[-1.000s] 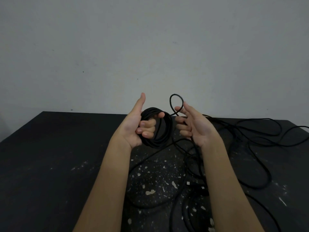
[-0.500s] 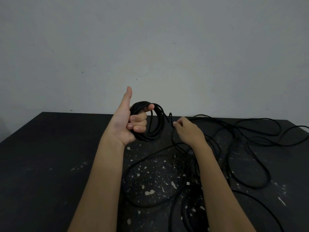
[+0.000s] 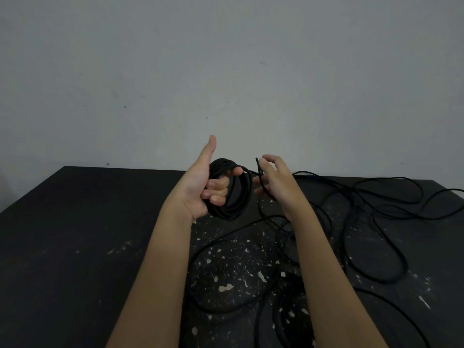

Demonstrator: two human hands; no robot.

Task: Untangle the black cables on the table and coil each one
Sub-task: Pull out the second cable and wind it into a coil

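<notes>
Dark, paint-flecked table (image 3: 75,247) under a bare grey wall. The coil (image 3: 236,199) is held up off the surface by the left hand (image 3: 200,187), fingers curled through its loops, thumb straight up. Just beside it, the right hand (image 3: 276,182) pinches the free strand (image 3: 258,167), tip poking upward. Loose cables (image 3: 388,281) sprawl to the right, still tangled. The risk as I see it: that trailing strand snags in the tangle and drags loops loose. Half a second ago the right hand was lower, nearer the table.
</notes>
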